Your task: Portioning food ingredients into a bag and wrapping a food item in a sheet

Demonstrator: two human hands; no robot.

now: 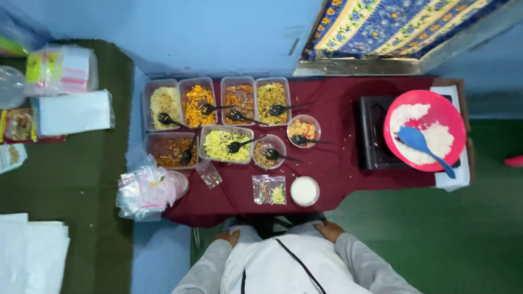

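Maroon cloth: six rectangular tubs, two round; both hands empty, open.

Low table with maroon cloth: food tubs, small bowls, filled packets, white lid, black stand.

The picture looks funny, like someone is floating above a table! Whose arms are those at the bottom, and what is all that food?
A small camera on a person's head looks straight down. At the bottom you see grey sleeves; the left hand and right hand rest by the table edge and hold nothing. The table has a dark red cloth. On it are clear tubs of noodles and snacks with black spoons, a small bag of snacks, a white round lid, and a pink bowl of rice with a blue spoon. Plastic bags lie at the left corner.
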